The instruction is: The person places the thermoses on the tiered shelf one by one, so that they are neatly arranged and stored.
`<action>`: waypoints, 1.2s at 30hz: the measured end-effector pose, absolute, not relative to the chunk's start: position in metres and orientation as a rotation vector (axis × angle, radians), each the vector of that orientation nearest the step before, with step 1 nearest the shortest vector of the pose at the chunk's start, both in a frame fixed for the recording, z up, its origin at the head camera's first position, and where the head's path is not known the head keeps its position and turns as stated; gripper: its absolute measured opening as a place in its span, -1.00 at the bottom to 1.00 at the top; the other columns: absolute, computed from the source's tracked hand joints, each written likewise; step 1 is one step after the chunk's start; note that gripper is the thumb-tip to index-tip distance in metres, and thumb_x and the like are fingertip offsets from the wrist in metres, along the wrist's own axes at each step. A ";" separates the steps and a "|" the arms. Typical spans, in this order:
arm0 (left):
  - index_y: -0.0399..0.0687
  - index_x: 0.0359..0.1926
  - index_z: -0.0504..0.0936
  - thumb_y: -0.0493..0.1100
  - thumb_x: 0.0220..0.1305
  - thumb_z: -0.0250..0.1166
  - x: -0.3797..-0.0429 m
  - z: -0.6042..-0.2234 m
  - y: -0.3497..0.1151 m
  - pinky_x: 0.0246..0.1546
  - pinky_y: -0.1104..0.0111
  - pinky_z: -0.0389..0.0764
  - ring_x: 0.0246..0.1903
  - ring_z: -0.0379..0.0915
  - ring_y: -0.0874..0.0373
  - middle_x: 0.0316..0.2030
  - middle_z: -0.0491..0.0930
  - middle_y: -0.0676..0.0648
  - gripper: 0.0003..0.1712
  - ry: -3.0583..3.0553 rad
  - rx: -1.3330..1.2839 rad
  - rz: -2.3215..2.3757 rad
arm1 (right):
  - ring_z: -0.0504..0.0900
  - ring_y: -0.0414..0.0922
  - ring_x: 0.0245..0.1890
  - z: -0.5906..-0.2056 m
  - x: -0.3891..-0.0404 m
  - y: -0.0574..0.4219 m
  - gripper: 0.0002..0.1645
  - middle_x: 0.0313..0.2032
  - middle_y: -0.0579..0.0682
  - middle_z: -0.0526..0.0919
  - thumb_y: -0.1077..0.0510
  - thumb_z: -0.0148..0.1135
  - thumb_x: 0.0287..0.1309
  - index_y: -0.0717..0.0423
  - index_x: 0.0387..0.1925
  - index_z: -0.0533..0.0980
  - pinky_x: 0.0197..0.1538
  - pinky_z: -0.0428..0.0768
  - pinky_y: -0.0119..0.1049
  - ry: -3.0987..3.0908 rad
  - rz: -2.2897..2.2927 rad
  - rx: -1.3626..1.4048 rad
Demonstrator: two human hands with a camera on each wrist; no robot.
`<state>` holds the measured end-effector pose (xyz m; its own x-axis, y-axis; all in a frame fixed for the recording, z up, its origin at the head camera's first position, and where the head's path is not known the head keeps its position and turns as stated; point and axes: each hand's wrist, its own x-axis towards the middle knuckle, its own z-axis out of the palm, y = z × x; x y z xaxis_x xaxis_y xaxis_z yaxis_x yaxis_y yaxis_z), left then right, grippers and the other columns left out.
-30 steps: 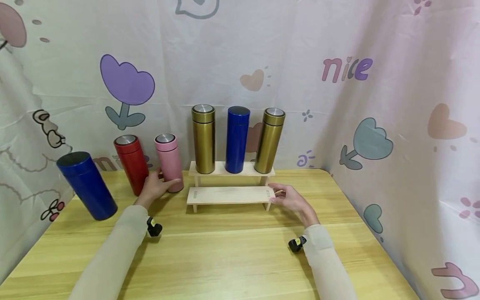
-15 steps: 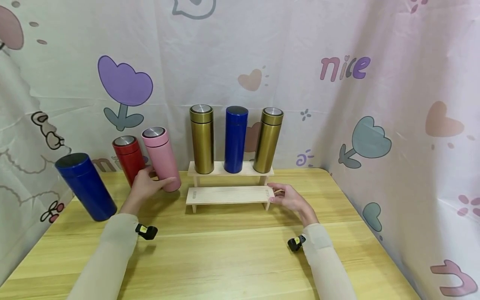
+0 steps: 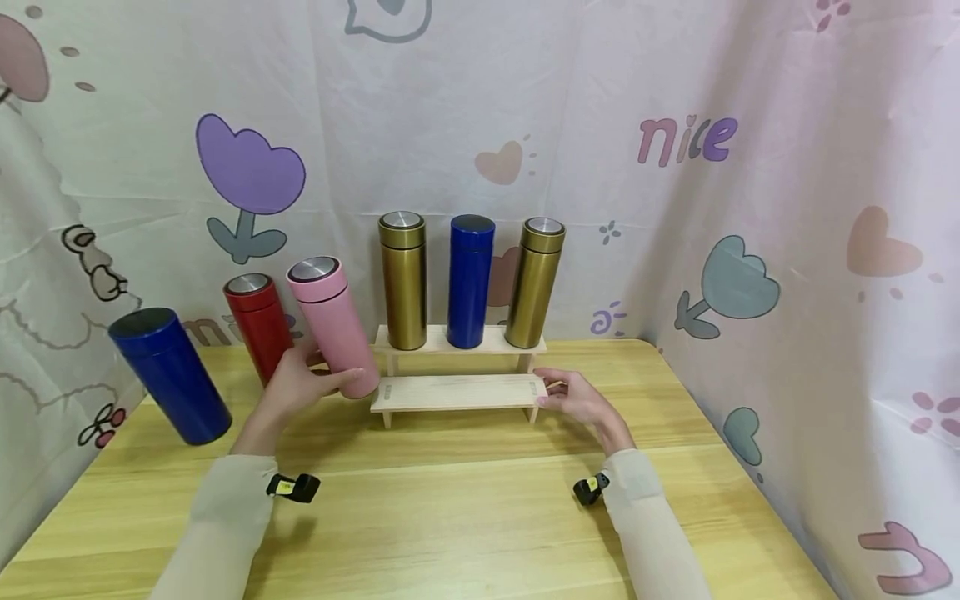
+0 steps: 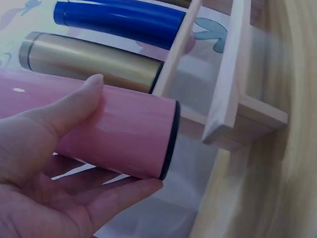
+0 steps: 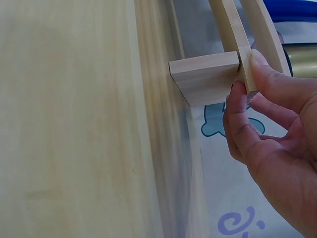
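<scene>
My left hand (image 3: 300, 383) grips a pink thermos flask (image 3: 333, 325) low on its body, thumb on one side and fingers on the other. The flask tilts, its silver-topped lid leaning left, its base beside the left end of a two-step wooden rack (image 3: 457, 392). In the left wrist view the dark base rim of the pink flask (image 4: 129, 129) shows close to the rack's lower step (image 4: 228, 84). My right hand (image 3: 581, 400) pinches the right end of that lower step; the right wrist view shows thumb and fingers of the right hand (image 5: 277, 124) on either side of the board.
On the upper step stand a gold flask (image 3: 405, 287), a blue flask (image 3: 471, 283) and another gold flask (image 3: 536, 287). A red flask (image 3: 258, 321) stands behind my left hand, and a wider blue flask (image 3: 171, 375) is at the table's left. A printed curtain (image 3: 585, 100) hangs behind the table (image 3: 450, 517).
My left hand has lifted the pink flask, first shifting left, then moving it rightward to the rack's left end, tilting it more. The right hand stays at the rack's right end.
</scene>
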<state>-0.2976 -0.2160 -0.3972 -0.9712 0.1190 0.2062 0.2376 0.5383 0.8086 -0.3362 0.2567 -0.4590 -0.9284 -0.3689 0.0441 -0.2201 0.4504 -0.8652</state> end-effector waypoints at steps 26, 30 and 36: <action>-0.17 0.34 0.49 0.01 0.18 0.56 -0.285 -0.397 -0.182 0.16 0.05 0.69 0.10 0.61 -0.14 0.21 0.62 -0.28 -0.22 -2.661 -0.469 -1.507 | 0.65 0.07 0.01 -0.457 -0.333 0.255 -0.29 0.06 0.42 0.58 0.38 0.28 0.31 0.46 0.43 0.28 -0.01 0.66 -0.50 2.567 -1.434 -0.559; -0.16 0.33 0.50 0.04 0.18 0.56 -0.285 -0.397 -0.181 0.15 0.05 0.69 0.09 0.62 -0.12 0.19 0.63 -0.27 -0.22 -2.658 -0.470 -1.506 | 0.64 0.10 0.02 -0.456 -0.333 0.255 -0.30 0.05 0.42 0.59 0.37 0.27 0.32 0.47 0.42 0.28 0.01 0.65 -0.51 2.588 -1.417 -0.589; -0.16 0.34 0.49 0.08 0.15 0.58 -0.284 -0.397 -0.180 0.16 0.03 0.69 0.09 0.63 -0.12 0.20 0.63 -0.26 -0.17 -2.682 -0.421 -1.511 | 0.66 0.12 0.01 -0.456 -0.332 0.254 -0.29 0.07 0.45 0.55 0.40 0.26 0.31 0.50 0.43 0.26 -0.02 0.67 -0.53 2.554 -1.449 -0.580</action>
